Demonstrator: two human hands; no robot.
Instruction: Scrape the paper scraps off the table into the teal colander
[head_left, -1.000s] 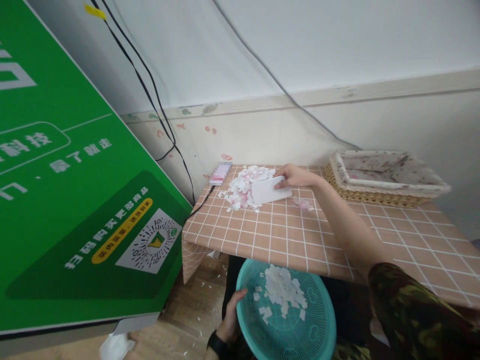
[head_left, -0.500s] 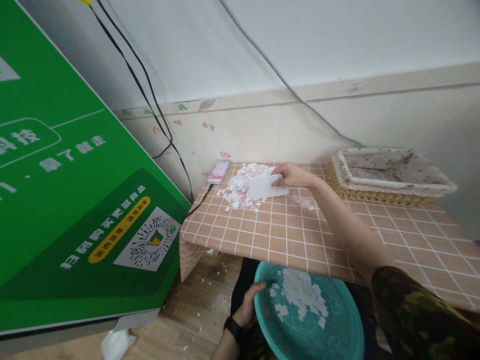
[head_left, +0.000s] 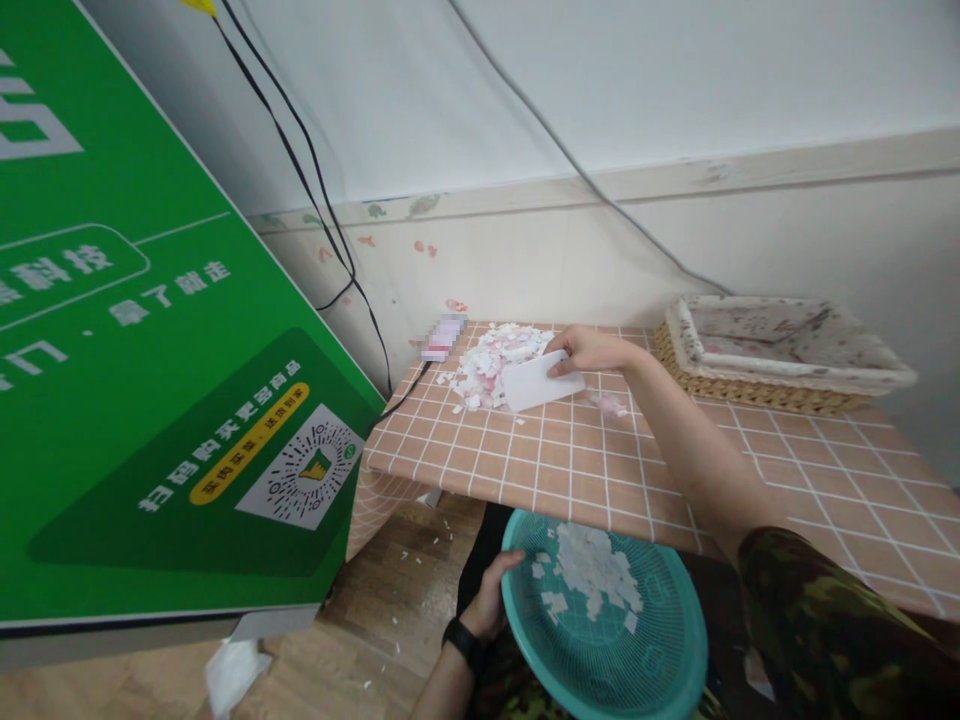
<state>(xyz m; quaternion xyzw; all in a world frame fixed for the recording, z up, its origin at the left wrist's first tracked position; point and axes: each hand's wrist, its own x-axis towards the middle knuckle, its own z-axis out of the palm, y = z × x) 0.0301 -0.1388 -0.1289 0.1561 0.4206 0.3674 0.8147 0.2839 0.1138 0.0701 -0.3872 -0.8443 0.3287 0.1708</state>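
My right hand (head_left: 592, 350) reaches across the tiled table (head_left: 600, 450) and grips a white flat card (head_left: 541, 385), its edge resting on the table against a heap of white and pink paper scraps (head_left: 495, 362) at the far left corner. My left hand (head_left: 489, 598), with a black wristband, holds the rim of a teal plastic basket (head_left: 660, 650) below the table's near edge. More white paper scraps (head_left: 592, 575) lie inside the basket.
A wicker tray with a patterned cloth lining (head_left: 780, 350) stands at the back right of the table. A large green signboard (head_left: 150, 380) leans at the left. Black cables (head_left: 330, 250) run down the wall. Scraps litter the wooden floor (head_left: 405, 590).
The view shifted slightly; the basket and my left hand drifted a little right and then back left. My right hand stays with the card at the scrap heap.
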